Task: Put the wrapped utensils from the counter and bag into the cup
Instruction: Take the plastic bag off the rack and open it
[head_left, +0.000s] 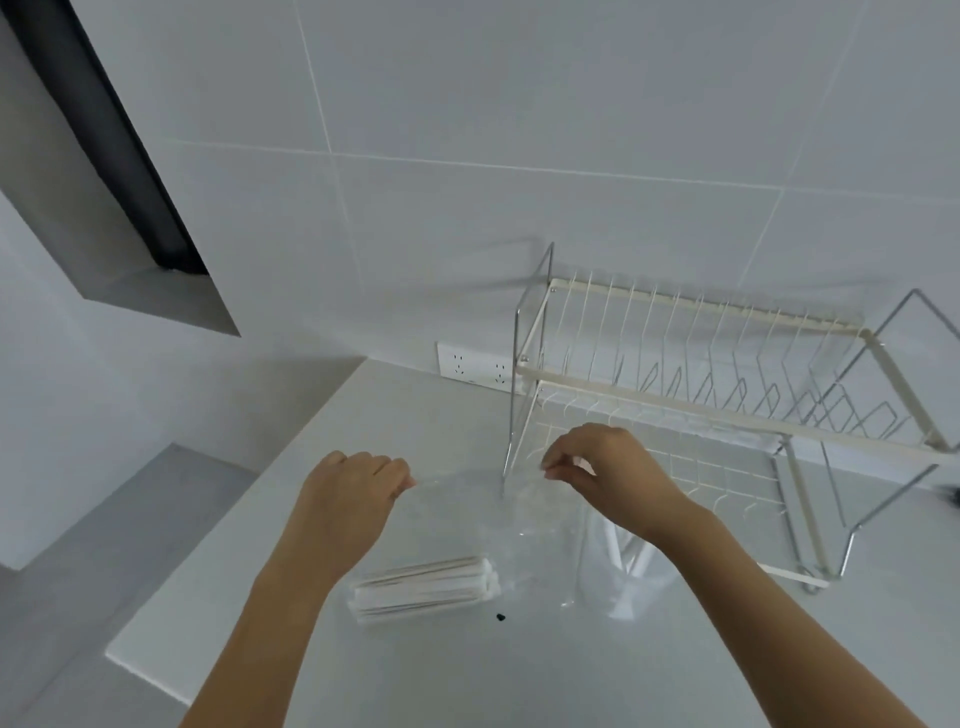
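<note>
A clear plastic bag (467, 525) hangs above the white counter (519, 675). My left hand (345, 499) pinches the bag's top left edge. My right hand (602, 467) pinches its top right edge. At the bottom of the bag lies a bundle of white wrapped utensils (423, 587). A clear cup (623, 566) stands on the counter to the right, under my right forearm, and holds a few white wrapped utensils. The arm hides part of the cup.
A white wire dish rack (727, 415) stands behind the cup against the tiled wall. A wall socket (475, 366) sits left of the rack. A small dark speck (500, 617) lies on the counter. The counter's left edge drops off beside my left arm.
</note>
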